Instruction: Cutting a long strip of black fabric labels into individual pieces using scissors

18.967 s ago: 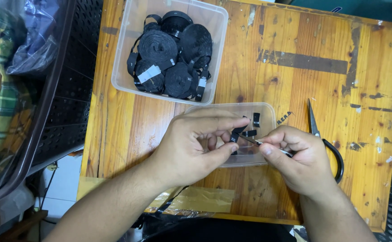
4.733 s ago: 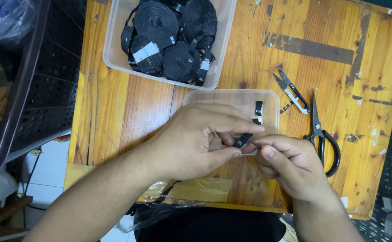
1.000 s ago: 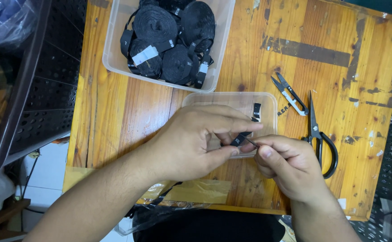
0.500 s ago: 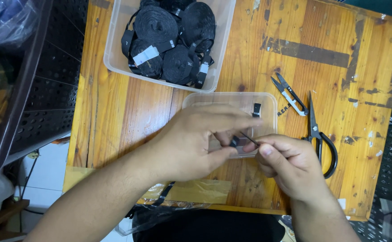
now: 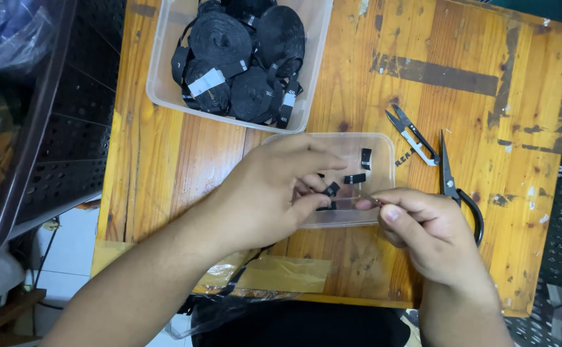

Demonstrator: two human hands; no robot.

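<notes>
black, a small strip of tape (image 5: 328,191) sits pinched between the thumb and fingertips of the left hand (image 5: 274,193), over the near edge of the small clear tray (image 5: 384,144). half a second ago the two hands were pressed close together at that strip; now the right hand (image 5: 432,234) has drawn off toward the right and nearer the body, so a gap shows between them, and the strip stays with the left. the left fingers are curled and clamped on the strip, index laid long over the top. the right thumb and forefinger are pressed shut on something very thin at their tips, a pin or needle (image 5: 370,200) perhaps, too fine to tell for sure; the other right fingers are folded into the palm.

two more short black pieces (image 5: 358,168) lie loose in the tray, as they did before. a thread snip (image 5: 413,136) and a pair of black-handled scissors (image 5: 456,186) lie on the wooden table (image 5: 165,167) just right of the tray, unmoved. the larger clear tub (image 5: 165,90) of rolled black tape (image 5: 242,58) stands at the far side.
</notes>
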